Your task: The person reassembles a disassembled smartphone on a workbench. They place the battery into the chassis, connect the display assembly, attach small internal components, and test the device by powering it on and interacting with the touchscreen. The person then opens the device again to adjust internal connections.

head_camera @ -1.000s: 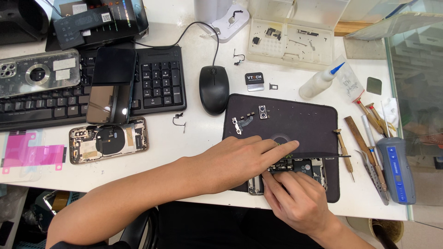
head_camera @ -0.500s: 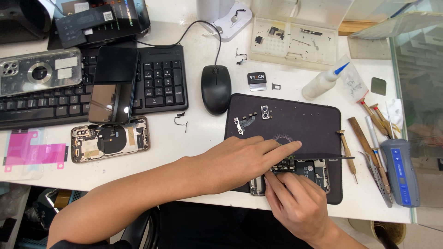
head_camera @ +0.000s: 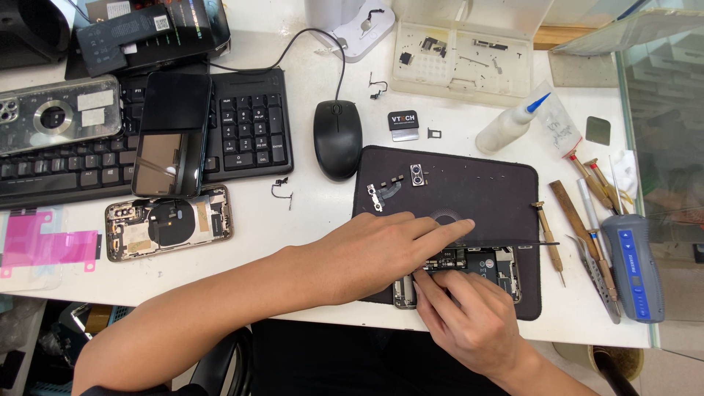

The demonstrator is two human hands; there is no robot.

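Opened phone [head_camera: 469,265] on black mat [head_camera: 477,191], under both hands.

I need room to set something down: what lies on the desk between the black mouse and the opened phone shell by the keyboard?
Only a small black bent part on the white desk, seen in the head view.

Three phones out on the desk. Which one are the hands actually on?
The opened phone on the black mat: left hand and right hand both rest on it. The gutted housing and the dark-screened phone on the keyboard lie untouched.
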